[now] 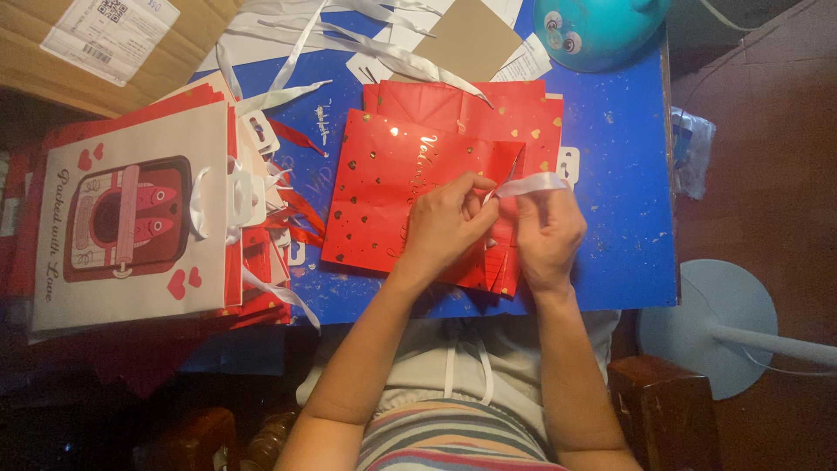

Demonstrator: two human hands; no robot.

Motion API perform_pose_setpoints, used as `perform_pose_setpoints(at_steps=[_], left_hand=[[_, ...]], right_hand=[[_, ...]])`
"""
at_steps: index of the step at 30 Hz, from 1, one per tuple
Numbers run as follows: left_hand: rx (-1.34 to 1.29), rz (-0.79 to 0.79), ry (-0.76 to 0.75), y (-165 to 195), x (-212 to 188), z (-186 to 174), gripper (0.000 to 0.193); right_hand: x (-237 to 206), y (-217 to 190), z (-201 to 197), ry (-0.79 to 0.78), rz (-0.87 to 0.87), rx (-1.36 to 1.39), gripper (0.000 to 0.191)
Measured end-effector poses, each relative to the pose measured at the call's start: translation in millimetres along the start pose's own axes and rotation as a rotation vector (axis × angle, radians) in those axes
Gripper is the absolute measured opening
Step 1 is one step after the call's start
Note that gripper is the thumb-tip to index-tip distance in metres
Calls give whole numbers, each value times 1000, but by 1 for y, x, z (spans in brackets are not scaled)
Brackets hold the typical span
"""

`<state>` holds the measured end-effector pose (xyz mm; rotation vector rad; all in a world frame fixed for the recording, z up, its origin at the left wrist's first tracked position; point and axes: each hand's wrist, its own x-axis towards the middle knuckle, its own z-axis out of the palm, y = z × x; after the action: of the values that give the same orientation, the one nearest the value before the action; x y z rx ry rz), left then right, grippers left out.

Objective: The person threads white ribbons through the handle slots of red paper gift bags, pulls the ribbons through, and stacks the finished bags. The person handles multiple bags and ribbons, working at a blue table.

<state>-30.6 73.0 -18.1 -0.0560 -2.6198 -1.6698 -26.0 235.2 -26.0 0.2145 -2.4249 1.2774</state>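
Both hands' grip pinches white ribbon (532, 184) above red bag (392, 187).

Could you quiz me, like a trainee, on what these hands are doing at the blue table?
1. True or false: both hands work over a red gift bag.
2. What does the right hand pinch: A white ribbon, B scissors, C tape?
3. Where is the stack of finished bags?

Key: 1 true. 2 A. 3 Beside the left hand, at the table's left edge.
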Motion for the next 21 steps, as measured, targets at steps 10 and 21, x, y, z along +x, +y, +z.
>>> perform_pose_setpoints(at_steps=[10,21], left_hand=[[-16,-81,-45,4,2,-4,34],[32,385,224,51,-25,-13,40]], right_hand=[[-1,6,-2,139,179,498,42],[6,-47,-34,-241,64,268,48]])
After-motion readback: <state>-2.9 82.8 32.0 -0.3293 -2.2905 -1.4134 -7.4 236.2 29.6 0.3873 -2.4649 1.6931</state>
